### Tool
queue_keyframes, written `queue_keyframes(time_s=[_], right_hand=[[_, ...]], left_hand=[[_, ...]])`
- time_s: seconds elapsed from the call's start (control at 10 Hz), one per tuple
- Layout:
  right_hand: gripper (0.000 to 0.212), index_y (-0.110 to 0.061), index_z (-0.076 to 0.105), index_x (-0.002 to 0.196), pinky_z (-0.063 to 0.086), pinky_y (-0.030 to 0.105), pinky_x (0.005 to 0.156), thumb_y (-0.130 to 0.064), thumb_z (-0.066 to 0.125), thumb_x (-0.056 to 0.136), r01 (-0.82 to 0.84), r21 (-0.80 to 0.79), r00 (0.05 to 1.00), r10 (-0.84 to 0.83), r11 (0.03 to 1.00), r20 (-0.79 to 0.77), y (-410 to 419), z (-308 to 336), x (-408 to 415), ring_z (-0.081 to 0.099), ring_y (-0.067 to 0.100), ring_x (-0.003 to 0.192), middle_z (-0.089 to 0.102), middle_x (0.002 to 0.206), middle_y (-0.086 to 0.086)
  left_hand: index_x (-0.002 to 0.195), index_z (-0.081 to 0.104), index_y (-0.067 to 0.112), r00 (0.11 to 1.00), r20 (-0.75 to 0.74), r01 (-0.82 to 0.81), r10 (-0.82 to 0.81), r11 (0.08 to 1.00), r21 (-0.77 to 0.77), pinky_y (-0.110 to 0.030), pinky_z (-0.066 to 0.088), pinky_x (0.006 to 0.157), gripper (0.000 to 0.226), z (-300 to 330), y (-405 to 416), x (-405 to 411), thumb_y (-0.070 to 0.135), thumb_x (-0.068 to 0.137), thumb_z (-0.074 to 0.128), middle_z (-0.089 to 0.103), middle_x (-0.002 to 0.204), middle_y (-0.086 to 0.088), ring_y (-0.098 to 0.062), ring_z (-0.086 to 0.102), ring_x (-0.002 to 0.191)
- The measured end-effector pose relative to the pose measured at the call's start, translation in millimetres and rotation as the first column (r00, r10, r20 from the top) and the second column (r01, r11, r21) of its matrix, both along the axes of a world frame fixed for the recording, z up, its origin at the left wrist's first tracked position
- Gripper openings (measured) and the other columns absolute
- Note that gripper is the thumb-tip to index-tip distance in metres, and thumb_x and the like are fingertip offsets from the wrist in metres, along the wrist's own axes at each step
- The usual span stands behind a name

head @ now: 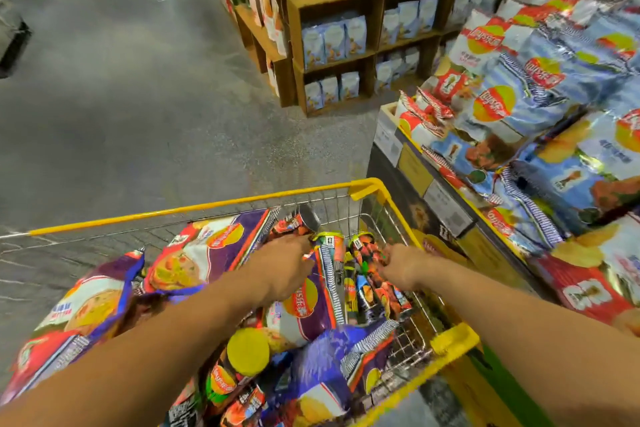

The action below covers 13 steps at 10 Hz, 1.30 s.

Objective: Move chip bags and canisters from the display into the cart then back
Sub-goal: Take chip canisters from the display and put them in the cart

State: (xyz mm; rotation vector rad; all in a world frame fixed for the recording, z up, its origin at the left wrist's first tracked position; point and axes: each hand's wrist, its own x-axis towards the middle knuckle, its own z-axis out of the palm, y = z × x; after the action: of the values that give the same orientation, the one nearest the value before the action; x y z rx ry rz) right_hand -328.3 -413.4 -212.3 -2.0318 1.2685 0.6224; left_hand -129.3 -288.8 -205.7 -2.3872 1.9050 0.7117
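A yellow-rimmed wire cart fills the lower frame, packed with purple chip bags and several chip canisters. One canister with a yellow lid lies near the cart's near side. My left hand reaches into the cart's far right part, fingers closed on the top edge of a purple bag. My right hand is beside it, fingers curled on an orange canister. The chip display stands to the right, piled with blue and red bags.
A wooden shelf unit with pale blue packets stands ahead on the right. Open grey floor spreads to the left and ahead of the cart. Price labels line the display's front edge, close to the cart's right side.
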Motion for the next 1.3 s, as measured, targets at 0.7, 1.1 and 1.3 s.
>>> queue_keyframes(time_s=[0.7, 1.1, 1.3], right_hand=[[0.094, 0.017, -0.007, 0.147, 0.048, 0.044, 0.101, -0.023, 0.057, 0.092, -0.051, -0.089, 0.944, 0.019, 0.995, -0.330, -26, -167, 52, 0.033, 0.047, 0.136, 0.013, 0.153, 0.038], [0.055, -0.013, 0.045, 0.120, 0.048, 0.034, 0.087, -0.028, 0.076, 0.077, 0.446, 0.024, 0.895, -0.447, 0.895, 0.007, -15, -151, 44, 0.056, 0.032, 0.117, 0.051, 0.128, 0.012], [0.047, -0.022, 0.051, 0.101, 0.048, 0.028, 0.059, -0.001, 0.070, 0.064, 0.579, 0.402, 0.665, -0.696, 0.710, 0.271, -12, -94, 20, 0.058, 0.018, 0.071, 0.064, 0.084, 0.003]], left_hand=[[0.100, 0.071, 0.012, 0.581, -0.506, -0.415, 0.637, 0.767, 0.489, -0.038, 0.059, 0.081, 0.056, -120, -84, 0, 0.043, 0.057, 0.089, 0.076, 0.091, -0.003, -0.025, 0.073, 0.087], [0.068, 0.063, 0.014, 0.521, -0.680, -0.417, 0.515, 0.850, 0.323, -0.021, 0.045, 0.063, 0.040, -104, -71, -8, 0.050, 0.079, 0.076, 0.058, 0.055, 0.015, 0.000, 0.051, 0.052], [0.118, 0.057, 0.023, 0.536, -0.707, -0.479, 0.462, 0.856, 0.197, -0.034, 0.042, 0.092, 0.060, -75, -67, -17, 0.066, 0.076, 0.062, 0.064, 0.116, 0.009, -0.014, 0.059, 0.110]])
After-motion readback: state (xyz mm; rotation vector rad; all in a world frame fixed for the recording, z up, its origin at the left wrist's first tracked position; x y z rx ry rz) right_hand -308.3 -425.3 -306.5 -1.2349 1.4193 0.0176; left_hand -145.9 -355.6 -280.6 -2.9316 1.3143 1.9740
